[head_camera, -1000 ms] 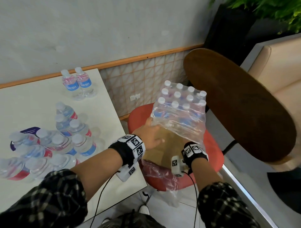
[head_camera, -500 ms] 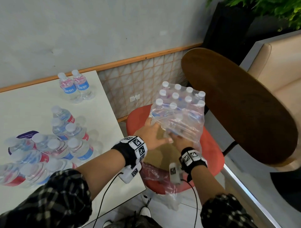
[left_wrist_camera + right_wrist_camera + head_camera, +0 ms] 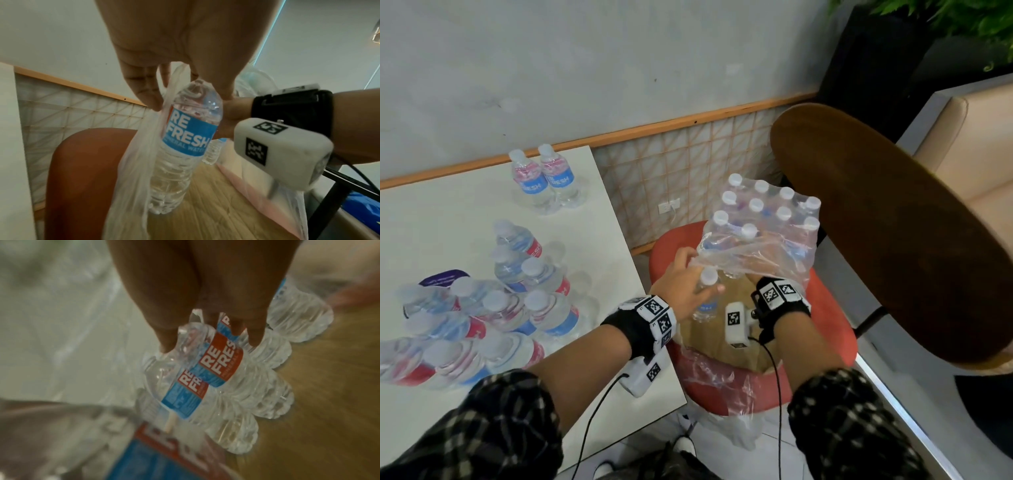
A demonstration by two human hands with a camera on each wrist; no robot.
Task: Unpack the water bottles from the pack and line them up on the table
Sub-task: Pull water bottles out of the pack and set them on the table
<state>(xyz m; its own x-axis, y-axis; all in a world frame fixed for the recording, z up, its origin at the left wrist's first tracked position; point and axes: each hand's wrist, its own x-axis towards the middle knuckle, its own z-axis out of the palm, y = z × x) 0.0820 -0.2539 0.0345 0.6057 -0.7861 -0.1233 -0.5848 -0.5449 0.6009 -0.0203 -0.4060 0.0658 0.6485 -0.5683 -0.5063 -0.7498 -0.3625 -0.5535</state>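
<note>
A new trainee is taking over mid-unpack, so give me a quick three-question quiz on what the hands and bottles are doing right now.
1. True or false: the left hand grips one loose bottle near its cap.
2. The pack is over: A the floor, B the red chair, C the sofa.
3. How many bottles stand upright at the table's far edge, by the wall?
Key: 1 true; 2 B; 3 two.
</note>
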